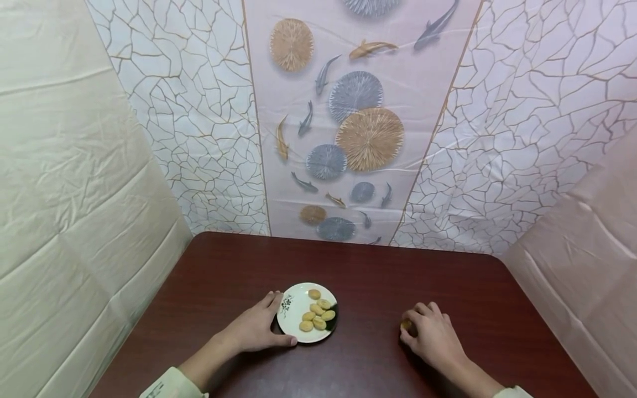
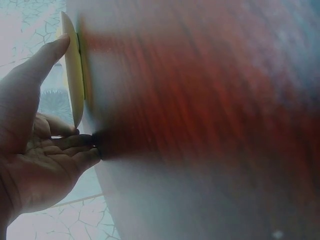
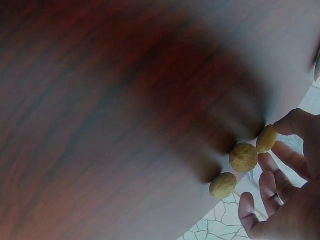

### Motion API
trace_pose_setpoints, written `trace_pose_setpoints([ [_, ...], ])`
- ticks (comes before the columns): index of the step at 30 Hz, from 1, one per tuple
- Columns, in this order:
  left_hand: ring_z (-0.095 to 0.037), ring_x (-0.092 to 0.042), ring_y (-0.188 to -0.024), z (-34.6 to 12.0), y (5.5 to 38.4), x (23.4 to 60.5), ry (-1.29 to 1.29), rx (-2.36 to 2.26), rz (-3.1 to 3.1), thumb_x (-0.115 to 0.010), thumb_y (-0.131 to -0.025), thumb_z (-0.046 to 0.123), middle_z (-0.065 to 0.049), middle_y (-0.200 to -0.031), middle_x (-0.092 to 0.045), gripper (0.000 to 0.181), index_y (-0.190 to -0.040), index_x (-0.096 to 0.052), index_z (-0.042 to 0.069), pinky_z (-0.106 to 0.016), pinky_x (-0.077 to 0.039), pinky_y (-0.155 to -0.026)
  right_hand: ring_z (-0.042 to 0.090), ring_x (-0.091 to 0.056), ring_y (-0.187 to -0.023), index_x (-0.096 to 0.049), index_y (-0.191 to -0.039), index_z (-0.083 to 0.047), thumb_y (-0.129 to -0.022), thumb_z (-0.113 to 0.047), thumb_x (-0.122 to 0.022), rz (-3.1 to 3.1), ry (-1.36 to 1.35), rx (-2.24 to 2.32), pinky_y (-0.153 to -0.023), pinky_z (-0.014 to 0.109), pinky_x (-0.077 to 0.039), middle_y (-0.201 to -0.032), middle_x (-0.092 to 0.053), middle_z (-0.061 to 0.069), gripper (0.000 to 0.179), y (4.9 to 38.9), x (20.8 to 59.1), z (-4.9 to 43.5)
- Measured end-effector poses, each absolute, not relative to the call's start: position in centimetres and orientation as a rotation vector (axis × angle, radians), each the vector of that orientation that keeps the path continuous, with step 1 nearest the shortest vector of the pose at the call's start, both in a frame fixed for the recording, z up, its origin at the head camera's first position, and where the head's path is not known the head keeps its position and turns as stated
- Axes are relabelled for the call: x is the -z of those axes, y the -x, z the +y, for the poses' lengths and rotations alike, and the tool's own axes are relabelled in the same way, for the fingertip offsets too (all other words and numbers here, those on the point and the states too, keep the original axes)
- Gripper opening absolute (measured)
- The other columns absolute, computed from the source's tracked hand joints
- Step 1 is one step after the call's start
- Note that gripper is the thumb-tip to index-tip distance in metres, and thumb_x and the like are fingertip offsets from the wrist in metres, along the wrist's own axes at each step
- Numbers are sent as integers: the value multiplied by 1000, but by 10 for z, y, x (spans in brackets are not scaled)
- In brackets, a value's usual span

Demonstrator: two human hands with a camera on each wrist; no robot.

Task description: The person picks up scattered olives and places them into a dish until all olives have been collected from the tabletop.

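Note:
A white plate (image 1: 293, 331) with a dark leafy print and a dark patch on its right rim carries several small tan biscuits (image 1: 317, 309). My left hand (image 1: 257, 327) holds the plate by its left side, thumb at the near rim and forefinger at the far-left rim. In the left wrist view the plate (image 2: 75, 75) appears edge-on between that thumb and forefinger. Well to the right, my right hand (image 1: 434, 335) pinches one biscuit (image 3: 266, 139) between thumb and forefinger, low over the table. Two more biscuits (image 3: 244, 157) lie beside it, under the other fingers.
The dark red-brown table (image 1: 358, 276) has a glossy top with rounded far corners. A patterned cloth wall (image 1: 348, 166) rises behind its far edge. Plain cream cloth (image 1: 74, 193) hangs on the left side and more on the right.

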State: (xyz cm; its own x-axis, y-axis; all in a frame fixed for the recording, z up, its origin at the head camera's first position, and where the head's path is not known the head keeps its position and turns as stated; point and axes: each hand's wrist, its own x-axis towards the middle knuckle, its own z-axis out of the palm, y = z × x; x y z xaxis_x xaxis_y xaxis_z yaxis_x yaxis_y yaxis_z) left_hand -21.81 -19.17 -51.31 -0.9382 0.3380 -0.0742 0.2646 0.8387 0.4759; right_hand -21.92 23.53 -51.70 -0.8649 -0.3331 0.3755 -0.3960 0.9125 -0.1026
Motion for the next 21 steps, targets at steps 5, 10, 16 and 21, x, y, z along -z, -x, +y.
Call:
trace_pose_setpoints([
  [5, -49, -42, -161, -192, 218, 513, -478, -719, 2860, -86, -83, 72, -34, -175, -35, 130, -170, -32, -7, -60, -48, -123, 18, -55, -91, -77, -92, -24, -80, -22, -98, -2736, -529, -240, -69, 39, -44, -98, -70, -6, 24, 220, 518, 235],
  [10, -48, -41, -162, -193, 219, 515, -483, -715, 2858, -86, -83, 73, -34, -175, -34, 130, -170, -32, -7, -60, -48, -123, 18, -55, -91, -77, -92, -23, -78, -22, -98, -2723, -534, -235, -68, 39, -44, -96, -69, -6, 25, 221, 520, 234],
  [16, -49, -42, -161, -193, 221, 514, -478, -714, 2855, -87, -83, 71, -34, -175, -34, 130, -170, -31, -7, -60, -49, -123, 18, -53, -88, -76, -89, -22, -75, -17, -98, -2646, -586, -269, -67, 35, -40, -94, -68, -4, 26, 225, 516, 226],
  [21, -49, -42, -161, -193, 220, 514, -472, -715, 2849, -87, -83, 72, -33, -175, -35, 130, -170, -32, -7, -60, -49, -123, 16, -53, -89, -76, -89, -22, -75, -16, -97, -2600, -641, -305, -70, 32, -38, -96, -69, -4, 26, 228, 510, 213],
])
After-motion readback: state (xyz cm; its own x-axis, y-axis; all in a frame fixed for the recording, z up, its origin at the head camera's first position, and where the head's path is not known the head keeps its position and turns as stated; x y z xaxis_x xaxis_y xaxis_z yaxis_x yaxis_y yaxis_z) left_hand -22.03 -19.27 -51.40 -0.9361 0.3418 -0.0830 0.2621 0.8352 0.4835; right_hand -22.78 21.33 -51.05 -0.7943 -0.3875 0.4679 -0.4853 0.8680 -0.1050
